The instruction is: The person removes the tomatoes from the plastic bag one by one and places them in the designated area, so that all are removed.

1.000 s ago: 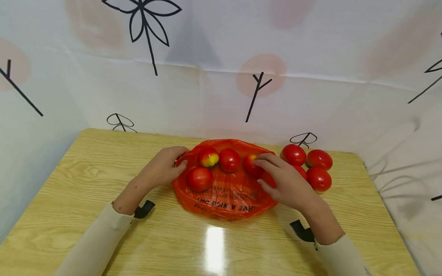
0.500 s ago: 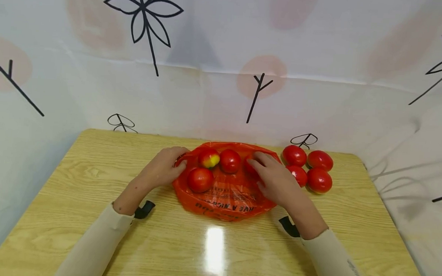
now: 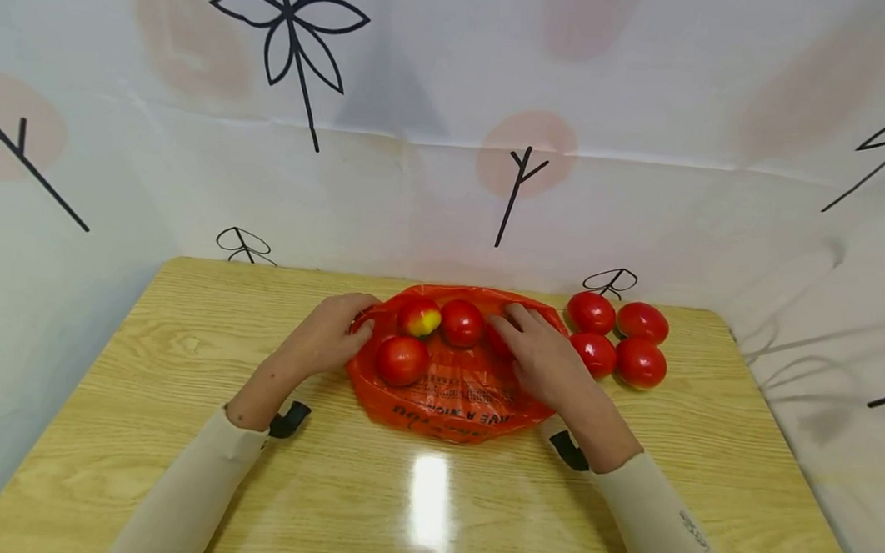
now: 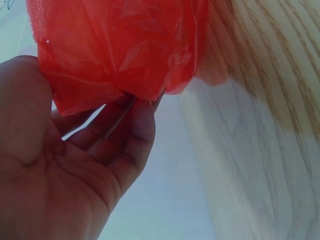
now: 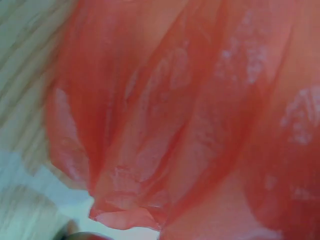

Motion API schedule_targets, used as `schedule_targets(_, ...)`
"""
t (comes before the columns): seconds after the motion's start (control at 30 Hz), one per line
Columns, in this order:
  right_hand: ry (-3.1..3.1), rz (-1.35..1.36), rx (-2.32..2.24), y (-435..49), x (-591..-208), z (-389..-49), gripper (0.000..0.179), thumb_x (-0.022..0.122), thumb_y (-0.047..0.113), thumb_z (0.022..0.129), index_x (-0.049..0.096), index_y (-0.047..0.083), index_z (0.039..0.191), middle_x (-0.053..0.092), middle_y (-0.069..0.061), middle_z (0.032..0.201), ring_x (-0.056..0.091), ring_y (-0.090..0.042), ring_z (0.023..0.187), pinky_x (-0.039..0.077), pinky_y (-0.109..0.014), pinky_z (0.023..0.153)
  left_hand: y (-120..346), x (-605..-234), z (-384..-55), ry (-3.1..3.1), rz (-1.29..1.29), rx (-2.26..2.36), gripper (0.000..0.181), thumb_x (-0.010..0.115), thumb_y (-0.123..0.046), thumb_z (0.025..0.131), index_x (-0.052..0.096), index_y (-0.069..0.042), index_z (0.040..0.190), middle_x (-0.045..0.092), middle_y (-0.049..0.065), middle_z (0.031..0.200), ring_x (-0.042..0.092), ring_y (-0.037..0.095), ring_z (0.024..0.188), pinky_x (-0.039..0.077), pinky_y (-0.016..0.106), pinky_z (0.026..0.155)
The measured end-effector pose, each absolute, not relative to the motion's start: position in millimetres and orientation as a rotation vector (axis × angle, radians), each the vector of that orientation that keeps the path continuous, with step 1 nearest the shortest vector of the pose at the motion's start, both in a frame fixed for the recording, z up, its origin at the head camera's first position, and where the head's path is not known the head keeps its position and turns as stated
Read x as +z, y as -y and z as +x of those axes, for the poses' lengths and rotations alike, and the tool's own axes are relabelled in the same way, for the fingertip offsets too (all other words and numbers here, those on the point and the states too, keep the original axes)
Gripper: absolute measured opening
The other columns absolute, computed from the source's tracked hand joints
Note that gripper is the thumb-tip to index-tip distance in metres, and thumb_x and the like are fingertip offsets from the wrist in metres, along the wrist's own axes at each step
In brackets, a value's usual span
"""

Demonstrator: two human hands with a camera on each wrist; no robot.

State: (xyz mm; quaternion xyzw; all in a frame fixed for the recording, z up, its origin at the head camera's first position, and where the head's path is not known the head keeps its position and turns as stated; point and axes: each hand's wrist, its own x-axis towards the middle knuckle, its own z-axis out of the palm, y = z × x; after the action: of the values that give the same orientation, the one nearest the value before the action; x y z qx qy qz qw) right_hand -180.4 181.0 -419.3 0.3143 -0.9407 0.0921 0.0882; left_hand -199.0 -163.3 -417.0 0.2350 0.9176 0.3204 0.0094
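Observation:
A red plastic bag [image 3: 443,410] with printed lettering lies on the table, its mouth spread wide. Inside sit a red fruit with a yellow patch [image 3: 419,316], a second glossy red fruit [image 3: 463,323] and a third red fruit [image 3: 402,360]. My left hand [image 3: 327,333] pinches the bag's left rim between thumb and fingers; the left wrist view shows the gathered film [image 4: 125,50] at the fingertips. At the bag's right side, my right hand [image 3: 547,357] reaches in with its fingers curled over another red fruit [image 3: 496,343], mostly hidden. Bag film fills the right wrist view, concealing that hand.
Several shiny red fruits [image 3: 640,362] stand in a cluster right of the bag, close to my right hand. The wooden table [image 3: 370,507] ends at a patterned cloth backdrop [image 3: 431,209]. A bright reflection lies on the tabletop in front of the bag.
My right hand has moved left and deeper into the bag with its red fruit, uncovering a fruit of the right cluster. My left hand keeps its grip on the rim.

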Motion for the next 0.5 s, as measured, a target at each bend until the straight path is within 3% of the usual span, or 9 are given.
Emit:
schedule_targets(0.17,2.768,0.948,0.278,-181.3,-422.1,-181.4,0.056,0.072,-0.013,0.084,0.062,0.007,0.135,0.058,-0.014,0.124,0.06,-0.034,0.107,0.059,-0.045,0.093,163.8,-417.1,-199.0,-2.868,0.741,1.002,0.028,0.058,-0.007,0.101,0.071,-0.002,0.125,0.074,0.011,0.118,0.066,0.027,0.1,0.06,0.044,0.09)
schedule_targets(0.33,2.758,0.962,0.303,-181.3,-422.8,-181.7,0.056,0.081,-0.007,0.079,0.06,0.005,0.13,0.057,-0.013,0.118,0.059,-0.032,0.099,0.058,-0.043,0.087,163.8,-417.2,-199.5,-2.872,0.749,0.997,0.028,0.058,-0.007,0.101,0.072,-0.002,0.125,0.074,0.011,0.118,0.066,0.027,0.101,0.06,0.045,0.091)
schedule_targets(0.5,2.811,0.926,0.363,-182.8,-420.4,-182.0,0.063,0.087,0.003,0.078,0.057,0.005,0.133,0.058,-0.011,0.121,0.061,-0.03,0.101,0.059,-0.044,0.092,163.5,-416.0,-199.2,-2.876,0.74,0.989,0.029,0.058,-0.007,0.101,0.071,-0.001,0.126,0.074,0.011,0.12,0.066,0.027,0.101,0.06,0.045,0.091)
